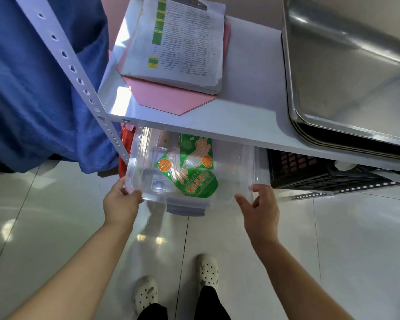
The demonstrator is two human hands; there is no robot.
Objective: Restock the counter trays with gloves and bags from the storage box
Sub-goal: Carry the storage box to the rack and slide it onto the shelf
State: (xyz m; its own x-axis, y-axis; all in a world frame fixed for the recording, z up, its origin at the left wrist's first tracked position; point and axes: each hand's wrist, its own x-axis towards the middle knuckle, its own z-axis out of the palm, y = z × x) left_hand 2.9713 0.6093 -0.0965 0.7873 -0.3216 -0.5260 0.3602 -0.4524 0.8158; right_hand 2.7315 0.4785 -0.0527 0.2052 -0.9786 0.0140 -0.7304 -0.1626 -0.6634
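Note:
A clear plastic storage box (238,165) sits on the lower shelf, partly under the white upper shelf (247,116). Inside it lie green packets of disposable gloves (194,179) printed with hand drawings. My left hand (121,200) grips the box's front left corner. My right hand (260,209) is at the front right corner with fingers spread, touching or just off the rim. A grey latch (186,207) hangs at the box's front edge.
On the upper shelf lie a clipboard with printed papers (185,42) over a pink folder (169,98), and stacked steel trays (347,72) at the right. A black crate (310,169) stands right of the box. Blue cloth (32,84) hangs left of the perforated post (78,77).

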